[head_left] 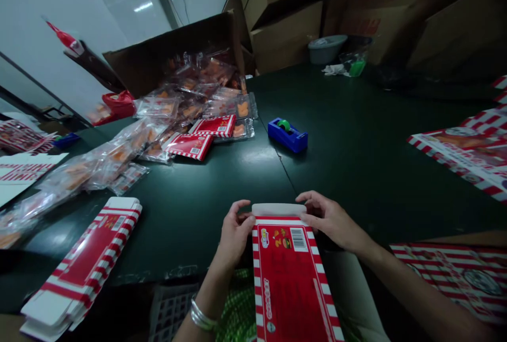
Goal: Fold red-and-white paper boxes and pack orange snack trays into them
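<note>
Hold the carton (pixel 291 284) square by both corners of its flap end; light, even pressure should keep the white flap (pixel 279 209) straight and the printed panel free of creases. The carton is directly before the person, flap end at the near edge of the table (pixel 190 183). The left hand (pixel 236 228) grasps the left corner — fingers curled, thumb at the edge. The right hand (pixel 330 220) pinches the right corner, thumb in front; neither grip is spread wide.

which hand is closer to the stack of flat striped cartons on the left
Left. The left hand, at the left edge of the held carton, lies right of the stack of flat striped cartons, not touching; the right hand is farther right, at the opposite edge.
</note>
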The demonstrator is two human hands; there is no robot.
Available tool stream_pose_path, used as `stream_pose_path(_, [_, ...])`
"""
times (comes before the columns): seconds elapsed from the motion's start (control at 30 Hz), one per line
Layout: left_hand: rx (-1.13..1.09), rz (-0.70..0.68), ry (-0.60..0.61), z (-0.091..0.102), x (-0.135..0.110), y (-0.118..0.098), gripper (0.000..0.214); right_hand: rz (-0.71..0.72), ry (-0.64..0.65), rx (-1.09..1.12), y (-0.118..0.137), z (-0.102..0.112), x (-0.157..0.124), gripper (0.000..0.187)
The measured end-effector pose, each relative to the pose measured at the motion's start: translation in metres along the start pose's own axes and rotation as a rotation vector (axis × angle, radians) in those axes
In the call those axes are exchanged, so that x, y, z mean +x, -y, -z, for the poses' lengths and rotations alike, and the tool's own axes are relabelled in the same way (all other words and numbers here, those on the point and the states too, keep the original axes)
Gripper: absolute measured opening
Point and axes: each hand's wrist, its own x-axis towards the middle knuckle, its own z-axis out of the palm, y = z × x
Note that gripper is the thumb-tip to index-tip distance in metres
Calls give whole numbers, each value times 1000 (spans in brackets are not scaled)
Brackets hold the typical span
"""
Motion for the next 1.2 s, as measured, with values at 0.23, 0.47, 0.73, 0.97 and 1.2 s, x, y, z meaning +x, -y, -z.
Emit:
stream_pose_path(0.23, [47,22,34,2,-4,-4,11,73,96,-149,-2,6,-8,25])
stream_pose_path(0.47, [69,-17,30,-5,-1,-10,16,-182,295,133,19,4,-1,38])
stream_pose_path(0.73, [108,10,133,1,12,-31,15,-245,131,206,38,-8,3,39])
stream_pose_path(0.97, [220,-143,251,7,-4,-29,17,-99,39,23,38,-6,-21,36])
stream_pose_path(1.2, [-8,-112,-20,1,-27,-6,20,-82,-62,50,19,-12,-37,43])
